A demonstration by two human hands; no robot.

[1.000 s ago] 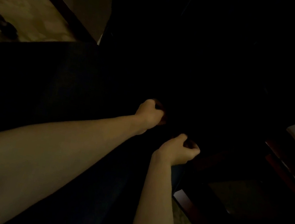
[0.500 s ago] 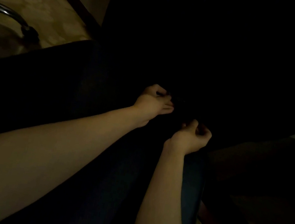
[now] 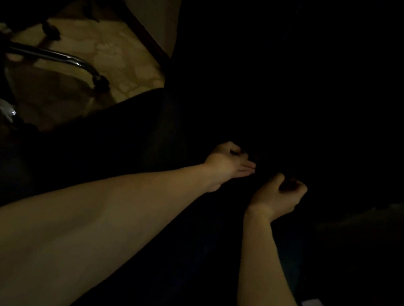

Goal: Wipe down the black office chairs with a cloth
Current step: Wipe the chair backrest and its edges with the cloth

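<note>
Both hands sit a touch farther right than half a second ago, and the view has swung left — more of the chrome base (image 3: 51, 55) now shows far left. Left hand (image 3: 229, 161): thumb and forefinger curled as if pinching, other fingers straight. Right hand (image 3: 279, 194): fingers curled inward. What they hold — cannot tell; the cloth is lost in the dark. Black chair (image 3: 123, 134) lies under both arms. Likely regathering the cloth; next move calls for pressing it flat and stroking the seat.
</note>
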